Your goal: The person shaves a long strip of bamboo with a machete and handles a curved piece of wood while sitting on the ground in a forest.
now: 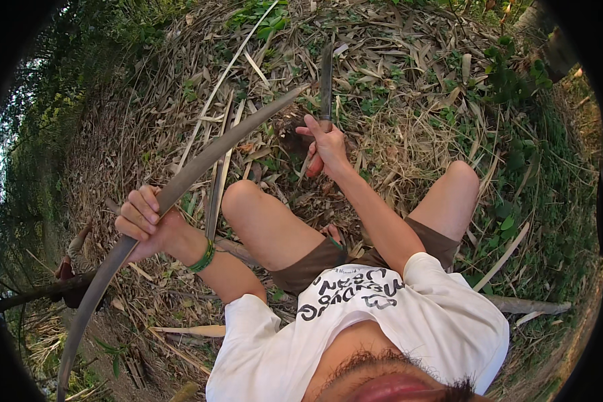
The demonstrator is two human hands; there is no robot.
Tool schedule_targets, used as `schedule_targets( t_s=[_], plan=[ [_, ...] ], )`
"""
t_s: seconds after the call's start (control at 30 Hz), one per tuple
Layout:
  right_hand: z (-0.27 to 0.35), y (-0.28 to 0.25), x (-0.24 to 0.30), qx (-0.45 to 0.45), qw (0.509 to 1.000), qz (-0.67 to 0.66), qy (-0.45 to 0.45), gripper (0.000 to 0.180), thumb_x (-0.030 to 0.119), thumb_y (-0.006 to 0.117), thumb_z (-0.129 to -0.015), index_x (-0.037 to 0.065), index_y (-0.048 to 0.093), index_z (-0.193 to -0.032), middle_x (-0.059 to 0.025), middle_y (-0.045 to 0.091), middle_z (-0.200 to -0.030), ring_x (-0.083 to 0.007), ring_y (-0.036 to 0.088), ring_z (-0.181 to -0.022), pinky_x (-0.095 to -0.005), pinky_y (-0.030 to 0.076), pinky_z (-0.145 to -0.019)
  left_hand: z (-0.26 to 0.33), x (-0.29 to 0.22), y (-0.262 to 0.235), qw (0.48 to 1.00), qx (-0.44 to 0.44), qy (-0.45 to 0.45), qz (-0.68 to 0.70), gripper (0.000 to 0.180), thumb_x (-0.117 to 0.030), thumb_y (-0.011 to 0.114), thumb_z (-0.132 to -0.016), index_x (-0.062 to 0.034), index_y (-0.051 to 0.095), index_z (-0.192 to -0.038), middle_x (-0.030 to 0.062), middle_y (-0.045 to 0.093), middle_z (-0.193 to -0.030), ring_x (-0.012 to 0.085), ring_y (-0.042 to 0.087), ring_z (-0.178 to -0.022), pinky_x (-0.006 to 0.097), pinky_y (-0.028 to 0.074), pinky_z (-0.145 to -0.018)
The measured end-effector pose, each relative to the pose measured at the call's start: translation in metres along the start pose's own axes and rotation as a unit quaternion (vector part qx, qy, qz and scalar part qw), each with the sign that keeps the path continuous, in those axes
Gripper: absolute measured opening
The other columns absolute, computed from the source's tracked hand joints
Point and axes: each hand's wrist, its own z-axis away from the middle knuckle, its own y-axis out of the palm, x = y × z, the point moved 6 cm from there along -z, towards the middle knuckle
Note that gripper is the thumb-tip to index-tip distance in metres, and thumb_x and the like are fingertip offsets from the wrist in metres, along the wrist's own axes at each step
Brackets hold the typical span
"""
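My left hand (141, 218) is closed round a long, flat grey-brown strip, apparently split bamboo (231, 136). It runs from the lower left up to a narrow tip near the middle of the view, looking bowed. In my right hand (328, 149) is a machete (326, 84), its dark blade pointing away from me. The fingers wrap its orange-red handle, while the index finger reaches out to the left. The blade tip and the strip's tip are apart. Beneath the right hand a dark, stump-like patch (292, 136) shows, partly hidden.
Dry leaves and straw cover the ground (409, 80). Several split strips (220, 175) lie beside my left knee, and a thin pale strip (231, 63) stretches away. A dark log (43, 293) lies far left, a pole (526, 305) at right. Green plants (512, 74) border the right side.
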Motion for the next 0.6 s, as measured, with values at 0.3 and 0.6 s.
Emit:
schedule_targets(
  t_s=[0.3, 0.6],
  plan=[
    [0.010, 0.054, 0.002, 0.021, 0.991, -0.129, -0.009, 0.037, 0.022, 0.087, -0.080, 0.006, 0.055, -0.090, -0.0012, 0.058, -0.071, -0.0117, 0.056, -0.050, -0.0281, 0.049, -0.047, 0.065, -0.071, -0.018, 0.994, 0.023, 0.010, 0.102, 0.049, -0.029, 0.050, -0.089, -0.0171, 0.042, -0.042, -0.0049, 0.041, -0.036, 0.0046, 0.043, -0.033, 0.020, 0.040, -0.043],
    [0.007, 0.017, -0.017, 0.027, 0.998, 0.051, 0.015, 0.039, 0.037, 0.073, -0.093, 0.002, 0.056, -0.097, -0.0079, 0.068, -0.079, -0.0114, 0.056, -0.049, -0.0277, 0.047, -0.045, 0.018, -0.039, 0.001, 0.999, -0.010, 0.000, -0.034, 0.067, -0.068, 0.036, -0.095, -0.0163, 0.038, -0.052, -0.0039, 0.039, -0.039, 0.0083, 0.039, -0.036, 0.024, 0.036, -0.046]
  ],
)
